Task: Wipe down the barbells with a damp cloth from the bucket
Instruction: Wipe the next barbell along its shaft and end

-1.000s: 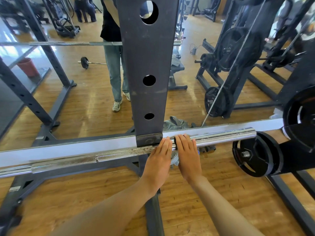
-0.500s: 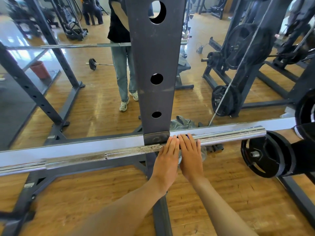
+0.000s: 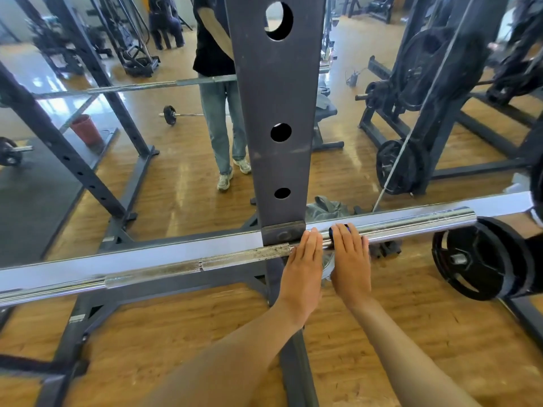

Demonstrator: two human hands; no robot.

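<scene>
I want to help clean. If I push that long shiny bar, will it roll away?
Probably it would roll a bit: the barbell is round and smooth, resting across the rack post. It looks like solid steel, so likely heavy and stiff. Both hands lie over it, which probably steadies it.

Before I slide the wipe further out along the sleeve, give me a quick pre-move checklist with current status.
1. Barbell seated at the rack upright: ok.
2. Left hand steadying the bar beside the upright, fingers straight: ok.
3. Right hand pressing flat on the sleeve: ok.
4. Cloth under the right hand: only a dark blue edge shows; dampness cannot tell.
5. Sleeve path toward its end free of obstacles: ok.
6. Bucket within reach: not ok, far across the floor.
</scene>
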